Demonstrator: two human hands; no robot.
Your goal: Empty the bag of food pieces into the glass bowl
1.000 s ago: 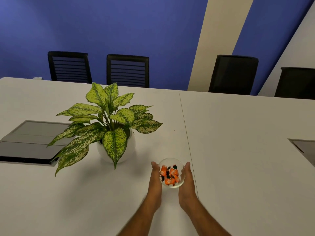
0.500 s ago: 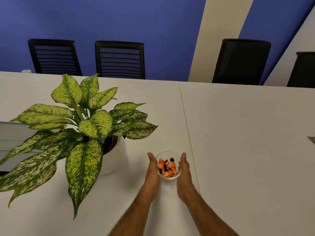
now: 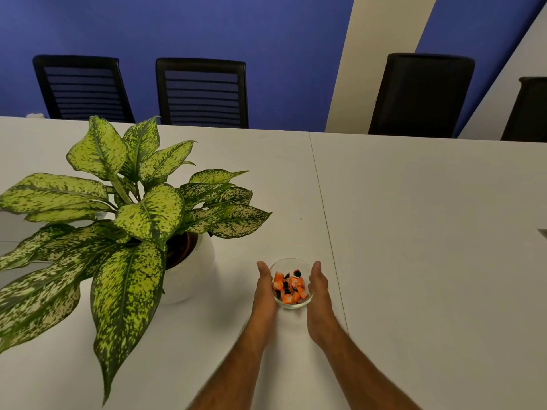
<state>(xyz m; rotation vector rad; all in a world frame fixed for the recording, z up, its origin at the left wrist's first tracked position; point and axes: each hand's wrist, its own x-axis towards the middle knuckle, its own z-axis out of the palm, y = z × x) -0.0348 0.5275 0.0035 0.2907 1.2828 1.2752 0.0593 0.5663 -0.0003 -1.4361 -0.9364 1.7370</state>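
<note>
Glass bowl (image 3: 293, 304) unmoved | left grip (image 3: 264, 294), right grip (image 3: 319, 294) press sides, fingers straight

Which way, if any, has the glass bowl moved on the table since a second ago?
No. The glass bowl sits just left of the table seam, as it did before; only the view has shifted.

potted plant (image 3: 130, 220), white table (image 3: 414, 232), black chairs (image 3: 201, 90)

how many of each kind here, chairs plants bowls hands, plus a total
chairs: 4
plant: 1
bowl: 1
hands, left and right: 2
total: 8
food pieces in the bowl: too packed to count
</note>
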